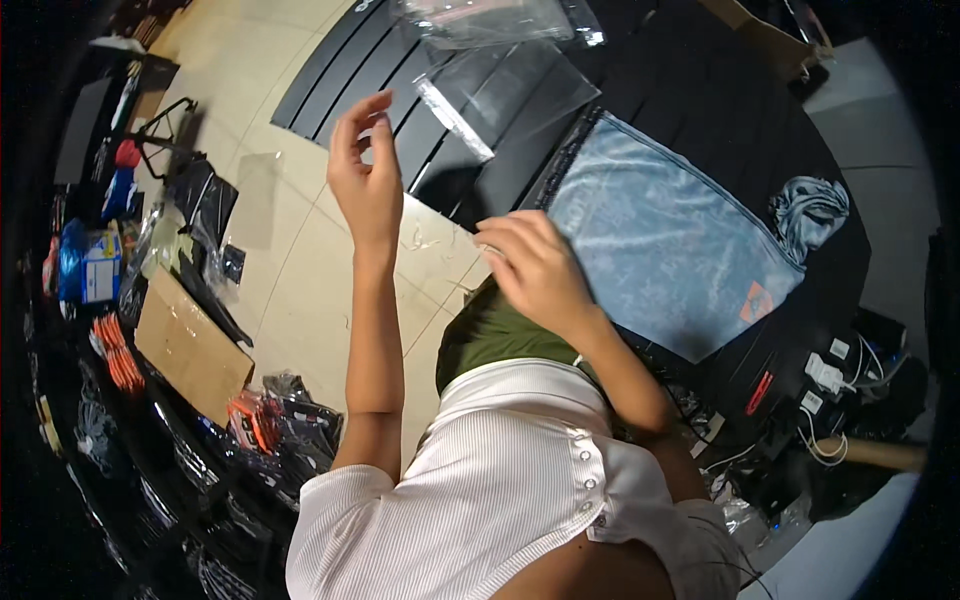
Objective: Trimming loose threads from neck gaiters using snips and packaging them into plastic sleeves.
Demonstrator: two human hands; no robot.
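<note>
My left hand [366, 170] is raised over the floor at the table's left edge, its fingers bent and apart with nothing in them. Lower and to the right, my right hand [535, 268] has its fingers curled together near the table edge. Something small and pale shows at its fingertips, too small to name. Beside that hand a folded light-blue mottled cloth [665, 240] lies flat on the black slatted table [720, 95], with an orange tag [756, 302] at its near right corner. A clear plastic bag [525, 95] lies farther back, left of the cloth.
More clear packaging [490, 20] lies at the far edge. A bunched grey-blue cloth [812, 215] sits right of the folded one. A red cutter [760, 392], white chargers [826, 374] and cables are at the near right. Cardboard [190, 345] and bagged goods lie on the left floor.
</note>
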